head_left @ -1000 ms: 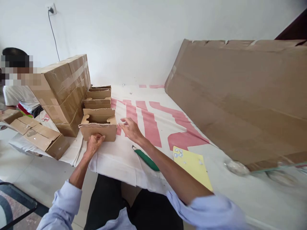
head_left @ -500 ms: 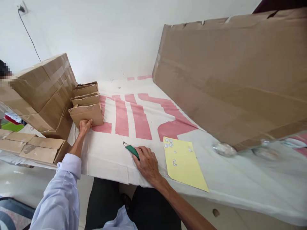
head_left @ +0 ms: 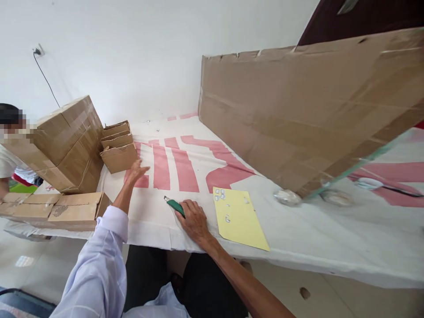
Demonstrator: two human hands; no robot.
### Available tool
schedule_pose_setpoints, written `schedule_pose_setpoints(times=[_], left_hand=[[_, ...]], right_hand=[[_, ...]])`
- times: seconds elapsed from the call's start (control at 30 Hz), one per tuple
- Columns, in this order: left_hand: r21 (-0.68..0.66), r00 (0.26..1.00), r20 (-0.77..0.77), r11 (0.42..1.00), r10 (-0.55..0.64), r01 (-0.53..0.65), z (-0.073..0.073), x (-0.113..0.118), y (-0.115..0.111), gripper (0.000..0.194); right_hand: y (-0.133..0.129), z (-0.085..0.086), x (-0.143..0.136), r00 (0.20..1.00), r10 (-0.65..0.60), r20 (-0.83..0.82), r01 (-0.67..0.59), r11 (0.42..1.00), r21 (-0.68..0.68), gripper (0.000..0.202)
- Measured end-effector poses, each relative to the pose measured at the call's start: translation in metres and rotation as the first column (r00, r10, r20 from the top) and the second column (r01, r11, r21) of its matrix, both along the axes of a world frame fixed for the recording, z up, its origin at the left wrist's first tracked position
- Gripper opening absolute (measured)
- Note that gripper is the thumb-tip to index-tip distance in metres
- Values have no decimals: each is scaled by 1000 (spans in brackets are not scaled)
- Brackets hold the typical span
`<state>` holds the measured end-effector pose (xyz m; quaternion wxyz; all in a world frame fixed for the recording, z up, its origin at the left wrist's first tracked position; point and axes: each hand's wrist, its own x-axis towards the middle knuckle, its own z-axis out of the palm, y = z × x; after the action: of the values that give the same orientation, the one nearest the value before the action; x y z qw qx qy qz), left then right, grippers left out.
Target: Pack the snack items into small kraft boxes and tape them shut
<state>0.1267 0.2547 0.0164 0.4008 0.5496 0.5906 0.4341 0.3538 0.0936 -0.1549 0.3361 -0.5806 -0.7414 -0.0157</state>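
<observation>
My left hand [head_left: 136,171] reaches over the cloth with its fingers apart and nothing in them. Just beyond it stands a small open cardboard box [head_left: 119,158] whose upright flaps or dividers show at the top. My right hand [head_left: 194,220] rests near the table's front edge, wrapped round a green utility knife [head_left: 175,206]. The knife's blade end points forward and left. Right of this hand lies a yellow sheet [head_left: 241,225] with several small pale pieces or drawn shapes on it.
Taped cardboard boxes [head_left: 68,137] are stacked at the left, with low closed boxes [head_left: 74,209] before them. A large cardboard panel [head_left: 281,110] stands at the right. Plastic-wrapped lumps [head_left: 287,197] sit at its foot. Another person [head_left: 8,161] is at the far left.
My left hand has let go of the small cardboard box and moved right, its fingers spreading. My right hand still holds the knife. The view has shifted somewhat to the right.
</observation>
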Motion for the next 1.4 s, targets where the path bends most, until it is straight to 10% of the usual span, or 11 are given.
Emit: schedule_pose_setpoints(times=[0.13, 0.27, 0.43, 0.7, 0.83, 1.07, 1.23, 1.4], left_hand=[[10, 929, -236, 955, -286, 297, 28, 10, -56, 75], [6, 570, -693, 787, -441, 617, 83, -59, -110, 106], [-202, 380, -831, 857, -406, 473, 136, -184, -149, 127], [-353, 145, -917, 925, -372, 140, 107, -266, -178, 130], [-207, 200, -945, 947, -258, 246, 91, -243, -184, 111], [24, 434, -882, 903, -182, 428, 47, -119, -215, 104], [239, 757, -652, 937, -39, 255, 42, -144, -235, 99], [126, 964, -266, 990, -28, 63, 12, -175, -246, 83]], right_hand=[[2, -5, 1, 1000, 8, -12, -8, 1000, 5, 8], [5, -5, 0, 1000, 9, -21, -9, 1000, -17, 7], [9, 0, -3, 1000, 7, -11, -8, 997, -73, 10], [15, 3, -5, 1000, -4, -5, 4, 995, -96, 11], [17, 1, -6, 1000, -21, -7, 20, 996, -85, 9], [12, -10, 5, 1000, 8, -16, -9, 998, -59, 10], [10, -14, 11, 999, 36, -23, -37, 999, -38, 9], [8, -14, 12, 999, 37, -31, -38, 999, -23, 10]])
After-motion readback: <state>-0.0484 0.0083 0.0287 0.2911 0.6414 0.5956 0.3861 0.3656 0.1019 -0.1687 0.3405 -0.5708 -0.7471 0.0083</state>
